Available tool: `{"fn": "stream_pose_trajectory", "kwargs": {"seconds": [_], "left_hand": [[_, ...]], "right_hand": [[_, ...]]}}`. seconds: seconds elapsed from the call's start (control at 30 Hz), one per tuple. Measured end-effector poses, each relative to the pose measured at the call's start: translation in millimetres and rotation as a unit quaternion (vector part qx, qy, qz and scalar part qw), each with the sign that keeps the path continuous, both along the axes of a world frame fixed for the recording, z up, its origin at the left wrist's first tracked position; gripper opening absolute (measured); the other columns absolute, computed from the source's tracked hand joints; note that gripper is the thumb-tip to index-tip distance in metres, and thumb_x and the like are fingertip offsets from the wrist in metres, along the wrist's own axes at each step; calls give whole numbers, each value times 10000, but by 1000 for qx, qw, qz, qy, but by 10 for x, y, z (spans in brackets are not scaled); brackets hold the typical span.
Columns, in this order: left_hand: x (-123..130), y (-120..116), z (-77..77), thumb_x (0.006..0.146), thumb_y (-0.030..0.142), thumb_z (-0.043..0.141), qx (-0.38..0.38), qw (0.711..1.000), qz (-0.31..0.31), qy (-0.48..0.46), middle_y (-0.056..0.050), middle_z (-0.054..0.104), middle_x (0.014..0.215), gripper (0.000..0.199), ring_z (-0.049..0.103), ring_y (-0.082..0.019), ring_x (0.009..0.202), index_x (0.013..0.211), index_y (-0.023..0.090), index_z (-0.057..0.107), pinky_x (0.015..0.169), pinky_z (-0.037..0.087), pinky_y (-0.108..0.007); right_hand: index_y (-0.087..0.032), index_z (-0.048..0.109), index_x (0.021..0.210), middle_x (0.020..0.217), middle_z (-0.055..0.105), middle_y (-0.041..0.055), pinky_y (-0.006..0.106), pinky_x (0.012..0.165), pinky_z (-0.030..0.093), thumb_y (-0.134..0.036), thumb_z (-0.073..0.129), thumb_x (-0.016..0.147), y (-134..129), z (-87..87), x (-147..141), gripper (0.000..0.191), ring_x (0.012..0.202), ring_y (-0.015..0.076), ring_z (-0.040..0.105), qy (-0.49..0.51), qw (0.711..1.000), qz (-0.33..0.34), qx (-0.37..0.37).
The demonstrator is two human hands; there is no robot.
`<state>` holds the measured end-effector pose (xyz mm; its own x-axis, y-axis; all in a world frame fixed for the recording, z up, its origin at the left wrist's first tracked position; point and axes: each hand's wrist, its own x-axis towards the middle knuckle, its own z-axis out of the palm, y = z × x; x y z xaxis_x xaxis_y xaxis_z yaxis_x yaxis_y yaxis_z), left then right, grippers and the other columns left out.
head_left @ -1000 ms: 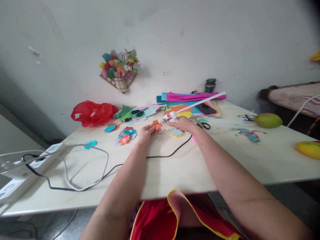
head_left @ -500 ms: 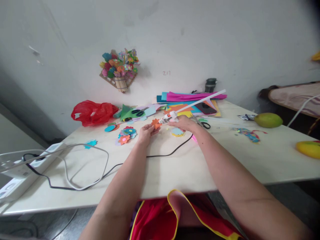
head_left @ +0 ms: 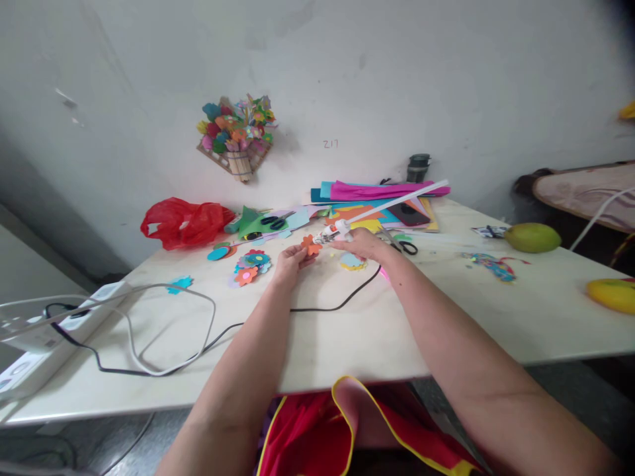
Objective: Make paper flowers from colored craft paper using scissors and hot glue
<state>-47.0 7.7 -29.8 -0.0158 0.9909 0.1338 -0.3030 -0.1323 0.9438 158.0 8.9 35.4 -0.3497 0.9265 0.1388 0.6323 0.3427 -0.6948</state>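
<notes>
Pinched in my left hand (head_left: 292,262) is an orange paper flower (head_left: 311,245), held just over the table. My right hand (head_left: 361,243) is closed round a white hot glue gun (head_left: 336,231), whose nozzle meets or nearly meets the flower. A long clear glue stick (head_left: 399,201) juts from the gun's back, up and to the right. Beneath the right hand lie light blue and yellow paper cutouts (head_left: 352,262). Left of my left hand is a pile of finished-looking paper flowers (head_left: 251,266). Scissors (head_left: 407,247) lie partly behind my right wrist.
A black cord (head_left: 322,309) crosses the table under my forearms towards a white power strip (head_left: 94,317). A red plastic bag (head_left: 186,223) sits at the back left. Coloured sheets (head_left: 387,192) are stacked at the back, and a mango (head_left: 533,238) lies at right.
Almost nothing differs. The glue gun's nozzle has shifted very slightly left against the orange flower, and both hands keep their hold.
</notes>
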Motion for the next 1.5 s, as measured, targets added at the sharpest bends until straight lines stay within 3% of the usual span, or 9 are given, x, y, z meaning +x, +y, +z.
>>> {"fn": "stream_pose_trajectory", "kwargs": {"seconds": [0.3,0.7,1.0,1.33,1.5], "left_hand": [[-10,18,-20,625,272,736,7,1000,2,-1,-79,683,773,255,667,-178,740,796,108,639,727,549,-294],[0,-15,-6,641,254,730,6,1000,0,-5,-70,673,748,214,667,-187,762,745,110,611,838,522,-380],[3,-9,15,640,270,730,3,1000,8,3,-88,682,778,249,668,-177,725,797,103,632,812,531,-354],[-41,18,40,656,237,721,19,997,63,-43,-72,678,760,238,676,-181,741,737,123,529,762,534,-332],[-115,8,92,651,234,728,35,993,87,-76,-51,676,735,229,675,-190,783,733,127,543,817,520,-352]], "right_hand": [[-176,556,739,431,403,-42,213,387,309,-492,581,738,-14,46,18,317,350,91,389,-13,999,-27,-23],[-179,519,697,444,391,-45,203,371,299,-487,578,740,-54,68,26,317,357,86,382,-16,999,-17,-24],[-161,558,731,438,398,-53,205,380,296,-471,605,725,-96,117,33,313,367,79,384,-3,999,-21,-24],[-168,449,583,436,415,-47,204,379,318,-550,582,716,-19,4,-7,426,341,60,371,176,984,-41,4],[-171,455,591,437,422,-54,192,353,303,-554,595,696,41,-89,-66,421,334,57,373,207,977,-59,-6]]}}
